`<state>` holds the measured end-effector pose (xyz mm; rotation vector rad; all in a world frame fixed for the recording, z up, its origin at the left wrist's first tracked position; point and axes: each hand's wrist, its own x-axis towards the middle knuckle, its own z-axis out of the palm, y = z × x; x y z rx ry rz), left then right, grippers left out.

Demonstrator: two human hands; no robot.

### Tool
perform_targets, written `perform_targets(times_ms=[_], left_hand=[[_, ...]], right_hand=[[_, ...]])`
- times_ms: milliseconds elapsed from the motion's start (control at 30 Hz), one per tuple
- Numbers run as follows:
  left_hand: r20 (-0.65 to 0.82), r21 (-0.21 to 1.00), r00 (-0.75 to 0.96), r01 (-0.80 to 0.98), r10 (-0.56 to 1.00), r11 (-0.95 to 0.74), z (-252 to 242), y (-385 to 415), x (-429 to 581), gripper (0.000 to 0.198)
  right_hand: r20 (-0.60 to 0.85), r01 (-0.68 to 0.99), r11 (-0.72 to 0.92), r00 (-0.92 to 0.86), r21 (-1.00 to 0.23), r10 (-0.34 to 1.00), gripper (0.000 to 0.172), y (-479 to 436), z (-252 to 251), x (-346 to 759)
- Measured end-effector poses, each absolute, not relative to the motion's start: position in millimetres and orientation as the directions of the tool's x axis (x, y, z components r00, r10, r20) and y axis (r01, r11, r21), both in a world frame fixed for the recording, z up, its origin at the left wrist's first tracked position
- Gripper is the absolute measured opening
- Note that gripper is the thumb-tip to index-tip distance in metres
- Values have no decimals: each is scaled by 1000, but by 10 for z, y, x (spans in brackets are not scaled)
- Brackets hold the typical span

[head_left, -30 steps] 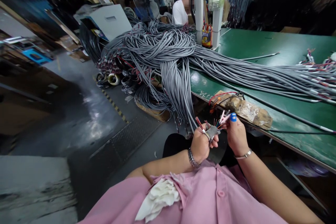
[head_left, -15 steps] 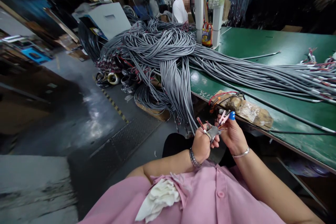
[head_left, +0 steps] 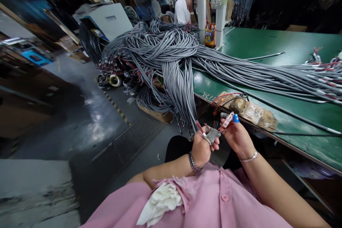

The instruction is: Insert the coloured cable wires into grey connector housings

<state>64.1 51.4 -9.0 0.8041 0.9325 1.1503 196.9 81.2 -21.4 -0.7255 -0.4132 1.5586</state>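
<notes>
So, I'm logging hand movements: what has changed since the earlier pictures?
The left hand, with the grey wired piece, has shifted slightly left, away from the right hand. The pink tool in the right hand no longer shows its open V; turned or closed, I can't tell. Both holds and the grey cables stayed.

Head cam, facing fwd/dn, shirt (head_left: 205, 199) close, bench (head_left: 256, 44) beyond.
</notes>
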Motion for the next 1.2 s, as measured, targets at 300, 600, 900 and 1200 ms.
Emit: perform_targets(times_ms=[300, 600, 900, 1200], left_hand=[[-197, 890, 145, -389, 970, 239, -57, 541, 697, 29], [-202, 900, 146, -362, 968, 242, -81, 566, 742, 30], [-253, 887, 156, -356, 955, 293, -111, 550, 753, 33], [-259, 869, 156, -394, 953, 301, -67, 546, 750, 30]], right_hand=[[-44, -413, 93, 309, -906, 950, 29, 804, -260, 1978], [-127, -634, -14, 132, -774, 983, 47, 865, -215, 1908], [-164, -713, -20, 134, -701, 977, 42, 912, -183, 1880], [-197, -752, -45, 115, -657, 974, 40, 864, -193, 1850]])
